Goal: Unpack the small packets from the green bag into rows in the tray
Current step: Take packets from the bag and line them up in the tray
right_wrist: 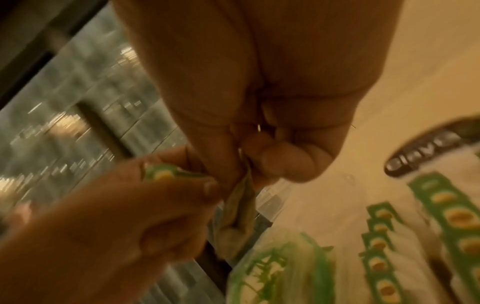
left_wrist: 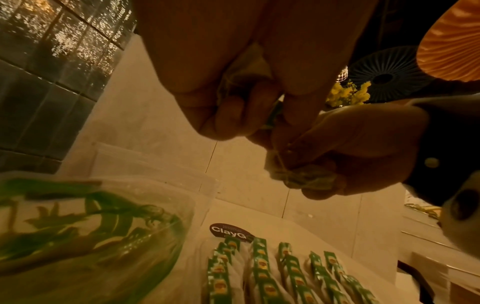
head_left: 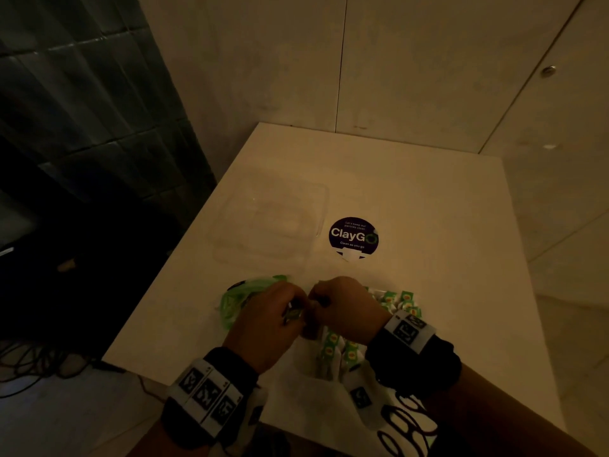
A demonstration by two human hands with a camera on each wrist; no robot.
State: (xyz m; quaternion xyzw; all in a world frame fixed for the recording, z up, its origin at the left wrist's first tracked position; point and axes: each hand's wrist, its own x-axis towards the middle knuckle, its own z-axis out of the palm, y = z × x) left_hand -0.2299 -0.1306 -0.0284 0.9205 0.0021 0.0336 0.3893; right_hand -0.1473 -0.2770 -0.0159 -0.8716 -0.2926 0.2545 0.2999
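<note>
Dimly lit: packets (head_left: 400,303), white with green tags and yellow dots, lined in rows low in the head view, right of centre, partly under the right wrist. Bag (head_left: 240,296), clear with green print, crumpled at lower left of centre, touching the left hand (head_left: 263,321). Tray (head_left: 268,222), clear and hard to make out, mid-frame, just left of a round dark sticker (head_left: 353,235) on the white table (head_left: 428,225). Hands meeting knuckle to knuckle above the near table edge. Left hand curled, pinching a green tag (right_wrist: 166,172); right hand (head_left: 342,308) clenched around a crumpled pale packet (right_wrist: 239,216) hanging below its fingers (right_wrist: 288,162). Marker bands on both wrists.
</note>
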